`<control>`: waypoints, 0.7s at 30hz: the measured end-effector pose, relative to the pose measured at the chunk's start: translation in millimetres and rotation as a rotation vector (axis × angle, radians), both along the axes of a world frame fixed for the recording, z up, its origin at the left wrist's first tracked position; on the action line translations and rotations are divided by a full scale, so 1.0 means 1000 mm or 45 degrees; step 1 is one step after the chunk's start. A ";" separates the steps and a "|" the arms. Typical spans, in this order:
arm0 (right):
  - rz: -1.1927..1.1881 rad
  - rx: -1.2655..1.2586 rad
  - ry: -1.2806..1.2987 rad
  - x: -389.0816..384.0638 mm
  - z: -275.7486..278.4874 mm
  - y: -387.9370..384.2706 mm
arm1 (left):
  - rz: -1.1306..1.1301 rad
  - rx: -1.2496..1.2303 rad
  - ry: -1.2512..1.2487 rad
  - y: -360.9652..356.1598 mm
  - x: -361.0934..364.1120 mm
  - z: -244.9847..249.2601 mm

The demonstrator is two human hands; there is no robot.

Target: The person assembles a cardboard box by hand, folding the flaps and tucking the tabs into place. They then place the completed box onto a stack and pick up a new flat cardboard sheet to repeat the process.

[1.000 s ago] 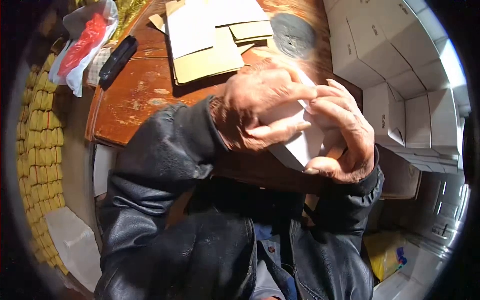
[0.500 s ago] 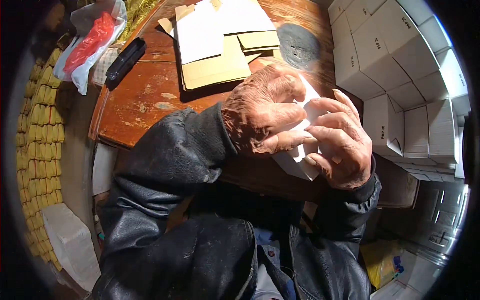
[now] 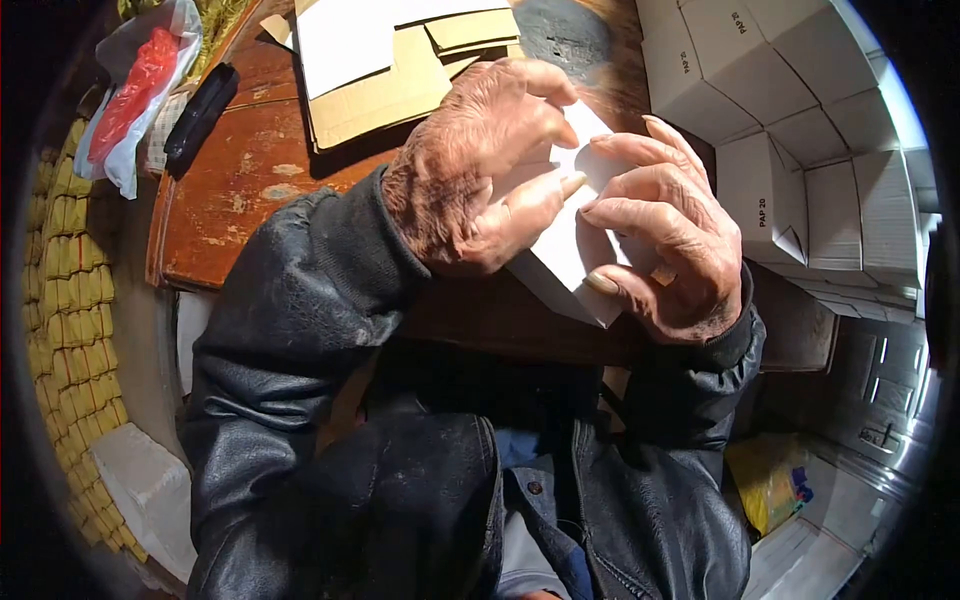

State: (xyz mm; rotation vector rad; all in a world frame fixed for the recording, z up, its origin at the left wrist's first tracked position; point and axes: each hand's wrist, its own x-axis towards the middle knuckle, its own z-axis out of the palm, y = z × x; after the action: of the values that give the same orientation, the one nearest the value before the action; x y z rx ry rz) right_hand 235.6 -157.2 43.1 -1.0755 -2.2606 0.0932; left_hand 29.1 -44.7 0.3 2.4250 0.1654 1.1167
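A small white cardboard box (image 3: 565, 255) is held between my two hands, tilted over the table's near edge. My left hand (image 3: 485, 160) is curled round its left side, with thumb and fingertips at the upper edge. On the right, my right hand (image 3: 675, 235) grips the box with bent fingers; the fingertips press on its upper face and the thumb is lower down. My hands cover much of the box, so its flaps are partly hidden. Beyond my left hand lies a stack of flat cardboard blanks (image 3: 385, 100), white on some faces and tan on others.
White boxes (image 3: 765, 200) marked "PAP 20" are stacked at the right of the worn wooden table (image 3: 235, 200). A black case (image 3: 200, 120) lies at its left edge, beside a red and white plastic bag (image 3: 140, 95). Yellow bundles (image 3: 75, 310) line the far left.
My left hand has loosened and shifted, its fingers lifting from the box's upper face, so more white shows. The right hand keeps its hold. The view has moved slightly.
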 end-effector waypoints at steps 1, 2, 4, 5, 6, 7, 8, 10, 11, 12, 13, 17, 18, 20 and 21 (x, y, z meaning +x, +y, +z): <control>-0.005 0.019 -0.019 0.000 -0.001 0.000 | 0.003 -0.040 -0.008 0.000 0.001 -0.001; -0.009 0.037 -0.037 0.000 -0.002 0.000 | 0.007 -0.080 -0.016 -0.001 0.002 -0.002; -0.005 0.017 -0.022 0.001 -0.004 0.000 | 0.016 -0.073 0.036 0.000 0.000 -0.001; 0.013 0.009 -0.003 0.001 -0.005 0.001 | 0.028 -0.126 0.025 -0.001 0.000 -0.001; 0.030 0.000 0.016 0.001 -0.006 0.001 | 0.039 -0.181 0.013 -0.002 0.001 -0.003; 0.029 -0.011 0.018 0.001 -0.005 0.001 | -0.050 -0.339 0.014 -0.002 0.001 -0.004; 0.030 -0.022 0.020 0.001 -0.004 0.000 | -0.066 -0.419 0.042 -0.002 0.000 -0.004; 0.012 -0.003 0.016 0.001 -0.006 0.001 | -0.096 -0.581 0.098 -0.003 -0.002 0.000; -0.006 0.027 0.011 0.002 -0.009 0.002 | -0.077 -0.735 0.098 -0.005 -0.003 0.000; -0.024 0.057 0.005 0.002 -0.011 0.003 | -0.061 -0.687 0.050 -0.005 -0.002 -0.004; -0.036 0.023 -0.018 0.001 -0.008 0.001 | -0.045 -0.639 0.002 -0.003 0.001 -0.009; -0.057 0.032 -0.051 -0.001 -0.008 0.001 | -0.024 -0.623 -0.007 -0.004 0.002 -0.012; -0.055 0.023 -0.057 -0.001 -0.008 0.000 | -0.027 -0.623 0.001 -0.004 0.002 -0.012; -0.053 0.020 -0.065 -0.002 -0.007 0.000 | -0.034 -0.625 0.019 -0.004 0.002 -0.010; -0.054 0.027 -0.069 -0.003 -0.007 0.001 | -0.047 -0.651 0.016 -0.004 0.001 -0.008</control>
State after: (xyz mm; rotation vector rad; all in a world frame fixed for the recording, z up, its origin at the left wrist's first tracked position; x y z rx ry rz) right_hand 232.8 -156.4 36.5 -1.1268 -2.2802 0.0225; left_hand 30.2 -49.1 -7.9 1.9709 0.3609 0.9081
